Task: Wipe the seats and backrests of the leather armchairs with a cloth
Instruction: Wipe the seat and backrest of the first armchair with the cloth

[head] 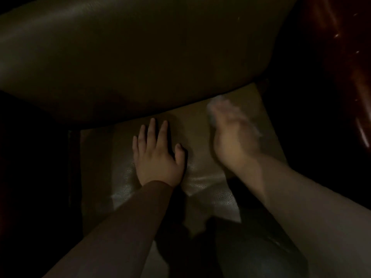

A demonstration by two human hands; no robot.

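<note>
The armchair's leather seat (124, 157) carries everything here, dimly lit below the dark backrest (130, 53). The left hand (158, 155) lies flat on it, fingers straight; beside it the blurred right hand (232, 137) holds a pale cloth (215, 105) against the leather.

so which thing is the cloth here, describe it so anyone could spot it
Start at the big dark backrest, then drop to the lighter seat below it. The cloth is the pale, blurred patch under the right hand, unlike the bare left hand lying flat beside it.

Left hand (157, 155) flat on leather seat (200, 177); blurred right hand (232, 135) holds pale cloth (215, 106) below backrest (130, 51).
</note>
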